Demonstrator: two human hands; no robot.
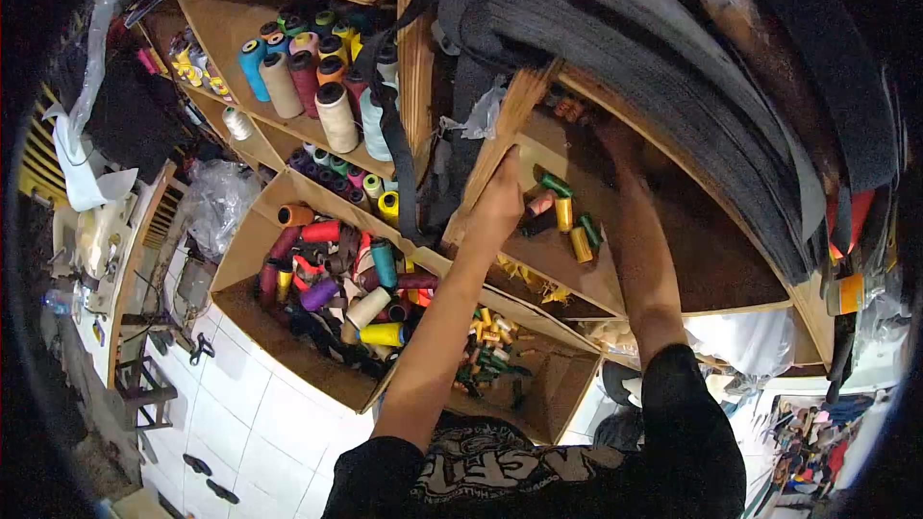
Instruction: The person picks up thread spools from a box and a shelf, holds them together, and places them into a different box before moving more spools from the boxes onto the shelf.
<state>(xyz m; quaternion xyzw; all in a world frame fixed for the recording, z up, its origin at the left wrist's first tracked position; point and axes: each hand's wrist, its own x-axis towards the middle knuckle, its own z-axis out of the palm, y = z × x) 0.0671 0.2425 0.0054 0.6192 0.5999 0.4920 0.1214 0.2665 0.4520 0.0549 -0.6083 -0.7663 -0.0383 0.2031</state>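
Observation:
My left hand [497, 200] grips the front edge of a wooden shelf divider [500, 139]. My right hand [615, 144] reaches deep into the dim wooden compartment [692, 250] to the right of that divider; its fingers are in shadow, so what they touch is hidden. Several small thread spools [562, 211], green, yellow and pink, lie on the compartment floor between my two hands. A thick stack of dark folded fabric straps [673, 58] rests on top of this compartment.
Large thread cones [308, 77] stand in the upper left shelf. A lower bin holds jumbled spools [346, 279] and another holds small bobbins [490, 351]. A black strap [396, 149] hangs down the shelf front. White floor tiles [250, 404] lie below.

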